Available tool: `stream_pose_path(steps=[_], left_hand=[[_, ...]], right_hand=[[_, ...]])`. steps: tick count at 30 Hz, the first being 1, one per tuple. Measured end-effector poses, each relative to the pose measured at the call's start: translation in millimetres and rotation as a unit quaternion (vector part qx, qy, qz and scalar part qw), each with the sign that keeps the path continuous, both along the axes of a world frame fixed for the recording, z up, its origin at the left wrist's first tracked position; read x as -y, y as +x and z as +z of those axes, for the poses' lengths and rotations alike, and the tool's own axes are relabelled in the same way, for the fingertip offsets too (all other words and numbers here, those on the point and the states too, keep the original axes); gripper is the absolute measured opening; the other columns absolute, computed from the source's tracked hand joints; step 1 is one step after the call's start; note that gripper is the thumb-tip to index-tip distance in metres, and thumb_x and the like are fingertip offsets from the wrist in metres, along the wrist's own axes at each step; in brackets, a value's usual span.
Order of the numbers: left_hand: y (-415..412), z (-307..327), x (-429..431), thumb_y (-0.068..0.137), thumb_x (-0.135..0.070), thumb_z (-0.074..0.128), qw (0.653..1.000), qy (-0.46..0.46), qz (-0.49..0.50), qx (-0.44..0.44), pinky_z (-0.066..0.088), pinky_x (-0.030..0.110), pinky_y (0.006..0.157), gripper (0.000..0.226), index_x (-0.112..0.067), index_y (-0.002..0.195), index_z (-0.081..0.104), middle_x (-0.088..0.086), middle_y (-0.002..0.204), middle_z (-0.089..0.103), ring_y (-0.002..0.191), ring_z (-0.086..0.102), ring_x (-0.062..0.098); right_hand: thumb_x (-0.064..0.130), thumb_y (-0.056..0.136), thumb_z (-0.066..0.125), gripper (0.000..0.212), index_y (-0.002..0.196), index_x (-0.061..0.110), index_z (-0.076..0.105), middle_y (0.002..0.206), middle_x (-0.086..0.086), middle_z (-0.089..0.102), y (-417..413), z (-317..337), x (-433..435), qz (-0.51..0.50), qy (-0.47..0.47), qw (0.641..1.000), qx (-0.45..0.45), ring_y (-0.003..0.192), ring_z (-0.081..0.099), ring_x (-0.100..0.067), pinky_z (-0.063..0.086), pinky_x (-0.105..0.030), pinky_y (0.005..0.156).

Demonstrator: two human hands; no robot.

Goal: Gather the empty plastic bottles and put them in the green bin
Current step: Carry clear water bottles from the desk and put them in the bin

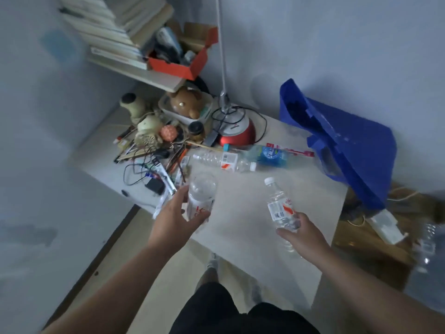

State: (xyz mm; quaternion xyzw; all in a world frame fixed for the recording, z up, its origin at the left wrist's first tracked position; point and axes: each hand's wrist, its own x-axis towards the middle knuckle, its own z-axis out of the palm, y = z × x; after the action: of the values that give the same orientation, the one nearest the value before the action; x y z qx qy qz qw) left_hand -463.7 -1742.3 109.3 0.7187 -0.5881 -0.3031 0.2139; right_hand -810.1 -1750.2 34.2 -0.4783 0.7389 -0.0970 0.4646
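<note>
My left hand (177, 219) grips a clear plastic bottle (201, 196) with a red-and-white label, its base pointing away from me, above the desk's front left. In my right hand (298, 233) is a second clear bottle (279, 206) with a white cap, held nearly upright. Two more bottles lie on their sides further back on the pale desk (245, 220): a clear one with a red-white label (224, 161) and a blue-tinted one with a blue label (267, 154). No green bin is in view.
A blue fabric bag (342, 141) stands at the desk's right end. A red lamp base (237, 135), cables, pens and small items clutter the back left. A red box (183, 59) and books sit on a shelf above. More clear bottles (431, 244) lie at the right edge.
</note>
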Motion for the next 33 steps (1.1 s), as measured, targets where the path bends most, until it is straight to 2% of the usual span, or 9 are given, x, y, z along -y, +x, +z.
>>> stream_pose_path(steps=[4, 6, 11, 13, 16, 18, 23, 27, 33], left_hand=[[10, 6, -96, 0.071, -0.067, 0.074, 0.993, 0.001, 0.116, -0.030, 0.049, 0.019, 0.067, 0.059, -0.065, 0.121, 0.043, -0.038, 0.103, 0.064, 0.090, 0.063, -0.012], [20, 2, -148, 0.071, -0.066, 0.076, 0.978, 0.002, 0.192, -0.083, 0.052, 0.017, 0.066, 0.050, -0.062, 0.113, 0.049, -0.035, 0.105, 0.065, 0.090, 0.066, -0.011], [48, -18, -284, 0.062, -0.079, 0.074, 0.917, 0.021, 0.359, -0.173, 0.061, 0.019, 0.063, 0.063, -0.051, 0.116, 0.057, -0.023, 0.102, 0.074, 0.089, 0.071, -0.005], [55, -30, -345, 0.064, -0.072, 0.079, 0.884, 0.037, 0.422, -0.195, 0.062, 0.025, 0.066, 0.062, -0.049, 0.118, 0.058, -0.022, 0.102, 0.075, 0.089, 0.073, -0.002], [59, -44, -430, 0.075, -0.054, 0.082, 0.844, 0.062, 0.494, -0.198, 0.059, 0.026, 0.070, 0.048, -0.051, 0.116, 0.058, -0.033, 0.104, 0.070, 0.084, 0.072, -0.006], [59, -49, -484, 0.075, -0.055, 0.080, 0.818, 0.074, 0.532, -0.206, 0.056, 0.024, 0.069, 0.044, -0.060, 0.111, 0.054, -0.037, 0.103, 0.068, 0.085, 0.070, -0.011], [58, -59, -598, 0.066, -0.066, 0.074, 0.751, 0.098, 0.613, -0.224, 0.054, 0.024, 0.070, 0.044, -0.059, 0.105, 0.054, -0.042, 0.099, 0.066, 0.084, 0.067, -0.014], [52, -65, -664, 0.071, -0.059, 0.078, 0.683, 0.099, 0.683, -0.238, 0.057, 0.027, 0.071, 0.040, -0.056, 0.104, 0.055, -0.029, 0.093, 0.072, 0.081, 0.070, -0.007], [39, -68, -713, 0.075, -0.058, 0.076, 0.602, 0.077, 0.756, -0.245, 0.054, 0.024, 0.066, 0.035, -0.057, 0.102, 0.054, -0.040, 0.093, 0.067, 0.078, 0.066, -0.014]], right_hand=[[0.041, 0.077, 0.083, 0.063, 0.129, 0.025, 0.051, 0.104, 0.007, 0.063, 20, 8, -8, 0.098, 0.003, 0.995, 0.035, 0.088, 0.066, -0.011, 0.049, -0.031, 0.075], [0.042, 0.077, 0.083, 0.066, 0.132, 0.025, 0.051, 0.106, 0.004, 0.064, 39, 13, -15, 0.153, 0.008, 0.987, 0.043, 0.090, 0.066, -0.012, 0.050, -0.031, 0.076], [0.042, 0.076, 0.082, 0.065, 0.131, 0.026, 0.050, 0.110, 0.003, 0.065, 107, 17, -37, 0.295, 0.026, 0.954, 0.053, 0.092, 0.069, -0.013, 0.056, -0.035, 0.082], [0.043, 0.075, 0.081, 0.065, 0.130, 0.029, 0.050, 0.113, 0.006, 0.067, 143, 16, -54, 0.356, 0.038, 0.932, 0.056, 0.093, 0.071, -0.009, 0.058, -0.033, 0.079], [0.041, 0.074, 0.082, 0.062, 0.126, 0.032, 0.051, 0.116, 0.006, 0.070, 198, 13, -86, 0.439, 0.058, 0.895, 0.050, 0.095, 0.072, -0.008, 0.060, -0.042, 0.089], [0.045, 0.070, 0.083, 0.064, 0.124, 0.035, 0.050, 0.114, 0.007, 0.071, 236, 10, -115, 0.491, 0.059, 0.869, 0.030, 0.097, 0.072, -0.008, 0.057, -0.043, 0.094], [0.047, 0.067, 0.082, 0.060, 0.119, 0.036, 0.054, 0.102, 0.010, 0.070, 322, 10, -191, 0.584, 0.057, 0.810, -0.013, 0.088, 0.069, -0.004, 0.056, -0.029, 0.078], [0.041, 0.074, 0.083, 0.051, 0.114, 0.037, 0.053, 0.101, 0.007, 0.069, 372, 10, -235, 0.643, 0.069, 0.762, -0.037, 0.091, 0.068, -0.007, 0.054, -0.031, 0.080], [0.037, 0.074, 0.085, 0.051, 0.116, 0.030, 0.057, 0.098, 0.008, 0.073, 432, 2, -268, 0.697, 0.076, 0.708, -0.086, 0.085, 0.070, -0.004, 0.049, -0.024, 0.067]])
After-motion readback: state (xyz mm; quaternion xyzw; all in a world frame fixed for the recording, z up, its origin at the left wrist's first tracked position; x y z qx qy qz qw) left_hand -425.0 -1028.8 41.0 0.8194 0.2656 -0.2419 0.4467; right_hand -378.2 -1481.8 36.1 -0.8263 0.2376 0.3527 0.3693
